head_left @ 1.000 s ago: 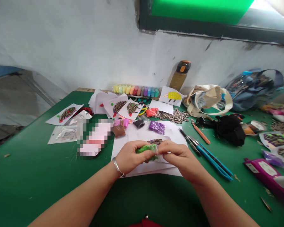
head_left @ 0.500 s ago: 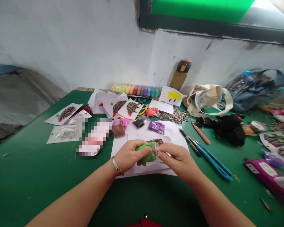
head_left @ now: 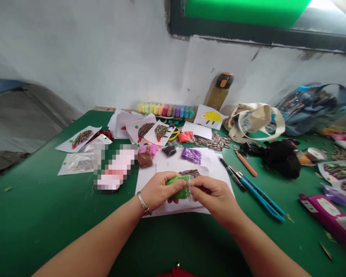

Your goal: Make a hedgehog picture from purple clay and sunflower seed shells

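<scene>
A small clear bag of bright green modelling clay (head_left: 181, 190) is held between my hands, above white paper sheets (head_left: 150, 181). My left hand (head_left: 158, 189) wraps round its body, thumb on top. At the bag's right end, the fingertips of my right hand (head_left: 212, 194) pinch the clear plastic edge. Just beyond the bag, a patch of sunflower seeds (head_left: 190, 172) shows on the paper, partly covered by my hands. Packets of purple clay (head_left: 191, 155), black clay (head_left: 169, 150) and brown clay (head_left: 145, 158) lie past the sheets' middle.
Blue tweezers (head_left: 261, 196) and an orange-handled tool (head_left: 246, 162) lie to the right. Loose seeds (head_left: 215, 141) are heaped behind, near a bottle (head_left: 218, 92). Seed hedgehog pictures (head_left: 160, 132) stand left of them. A magenta box (head_left: 328, 215) sits at far right.
My right hand has shifted slightly left and its fingers have bunched closer on the bag's edge. The left hand keeps its hold; the whole view has drifted a little.
</scene>
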Demonstrator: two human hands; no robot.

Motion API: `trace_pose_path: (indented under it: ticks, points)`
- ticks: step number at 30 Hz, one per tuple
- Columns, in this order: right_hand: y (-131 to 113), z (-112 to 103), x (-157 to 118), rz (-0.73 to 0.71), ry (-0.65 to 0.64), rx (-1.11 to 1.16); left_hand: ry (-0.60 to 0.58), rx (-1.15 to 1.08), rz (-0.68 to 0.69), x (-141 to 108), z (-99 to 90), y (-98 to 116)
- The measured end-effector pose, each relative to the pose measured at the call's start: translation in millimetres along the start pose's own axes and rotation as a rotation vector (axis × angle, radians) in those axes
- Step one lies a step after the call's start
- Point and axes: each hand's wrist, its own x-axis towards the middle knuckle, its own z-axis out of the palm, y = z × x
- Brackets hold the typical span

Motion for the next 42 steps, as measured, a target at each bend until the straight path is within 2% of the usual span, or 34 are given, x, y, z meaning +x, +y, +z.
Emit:
trace_pose_path:
  ticks: [3, 5, 11, 13, 21, 28, 37, 42]
  points:
    - [2.0, -2.3, 0.8, -0.06, 0.066, -0.046, -0.007, -0.052, -0.008, 0.5, -0.8, -0.2]
    - [3.5, -3.9, 2.0, -0.088, 0.066, -0.055, -0.002, -0.062, -0.027, 0.7, -1.3, -0.1]
    - [3.1, -4.9, 5.4, -0.038, -0.144, -0.087, 0.034, -0.063, -0.06, 0.9, -0.8, 0.0]
    - [2.9, -4.1, 5.5, -0.045, -0.174, -0.102, 0.029, -0.064, -0.068, 0.8, -0.6, -0.6]
    - [5.2, 1.0, 2.0, -0.096, -0.068, -0.158, 0.038, -0.085, -0.085, 2.9, 0.1, -6.1]
    - [2.1, -1.1, 3.6, -0.122, -0.065, -0.145, 0.018, -0.137, -0.046, 2.6, -0.2, -1.4]
    - [2.7, 1.0, 4.8, -0.149, -0.012, -0.141, 0.055, -0.216, -0.06, 3.6, -0.4, -4.1]
    - [-3.0, 0.2, 19.7, -0.232, -0.013, -0.233, 0.122, -0.298, -0.045, 4.0, -4.3, 4.0]
